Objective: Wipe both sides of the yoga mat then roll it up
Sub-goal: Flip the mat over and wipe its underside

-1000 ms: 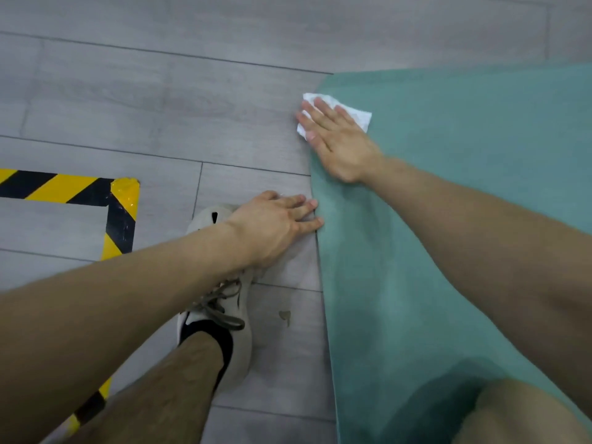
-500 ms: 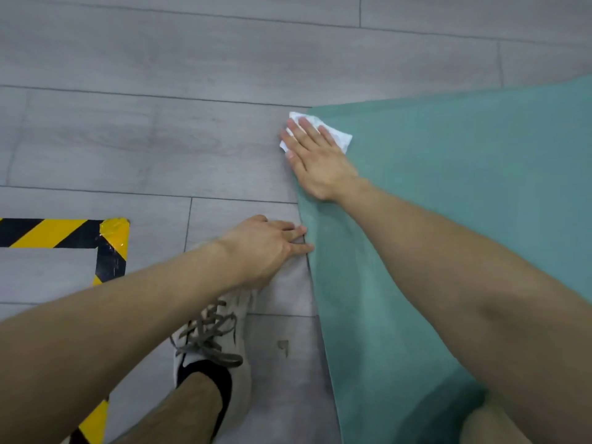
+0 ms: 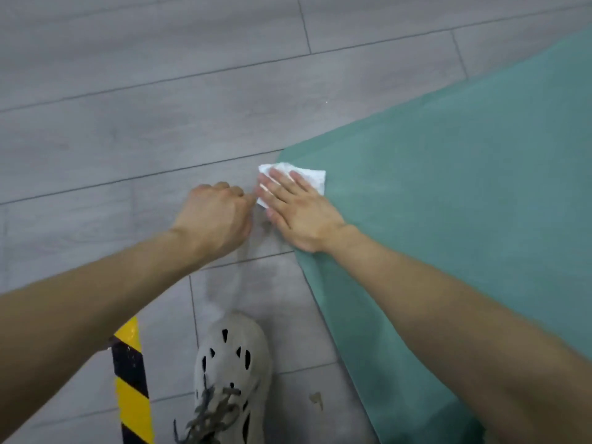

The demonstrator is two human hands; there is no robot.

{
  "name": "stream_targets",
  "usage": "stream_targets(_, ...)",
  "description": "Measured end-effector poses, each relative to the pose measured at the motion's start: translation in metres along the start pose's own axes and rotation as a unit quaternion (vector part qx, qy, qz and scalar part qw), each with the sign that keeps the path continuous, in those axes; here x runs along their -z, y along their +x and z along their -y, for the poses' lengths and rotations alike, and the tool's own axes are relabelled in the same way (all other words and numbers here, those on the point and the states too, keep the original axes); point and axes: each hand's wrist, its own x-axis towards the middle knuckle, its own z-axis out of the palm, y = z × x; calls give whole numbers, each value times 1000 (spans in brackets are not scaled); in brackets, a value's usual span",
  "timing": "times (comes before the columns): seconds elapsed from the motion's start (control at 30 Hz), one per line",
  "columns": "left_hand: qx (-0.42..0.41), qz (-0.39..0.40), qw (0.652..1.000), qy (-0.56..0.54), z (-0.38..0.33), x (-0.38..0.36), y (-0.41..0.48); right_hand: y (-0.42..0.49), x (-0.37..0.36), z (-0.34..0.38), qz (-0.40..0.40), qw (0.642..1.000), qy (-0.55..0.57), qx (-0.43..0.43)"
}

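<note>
Flat right hand (image 3: 298, 213) presses a white paper wipe (image 3: 309, 177) onto a corner of the teal yoga mat (image 3: 448, 187) on the grey plank floor (image 3: 160, 107); left hand (image 3: 214, 216) curls alongside (grip unclear), with a grey laced sneaker (image 3: 230, 363) and yellow-black tape (image 3: 131, 379) nearby.

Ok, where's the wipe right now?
Head view, centre: the white wipe lies on the corner of the yoga mat, pressed under the right hand, with the left hand just left of it.

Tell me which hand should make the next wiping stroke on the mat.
Right. The right hand lies flat on the white wipe at the corner of the yoga mat. The left hand is beside the mat over the floor, fingers curled; whether it pinches anything is unclear.
</note>
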Motion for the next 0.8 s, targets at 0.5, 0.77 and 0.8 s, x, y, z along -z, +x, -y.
stream_targets(0.5,-58,91,989,-99,-3,-4,76,-29,16,-28,12,992,47,-114)
stream_targets(0.77,-4,39,999,-15,-28,-2,101,-31,25,-119,-118,871,63,-472)
stream_targets(0.8,6,29,1000,-7,-30,0,103,-15,22,-88,-113,912,51,-391)
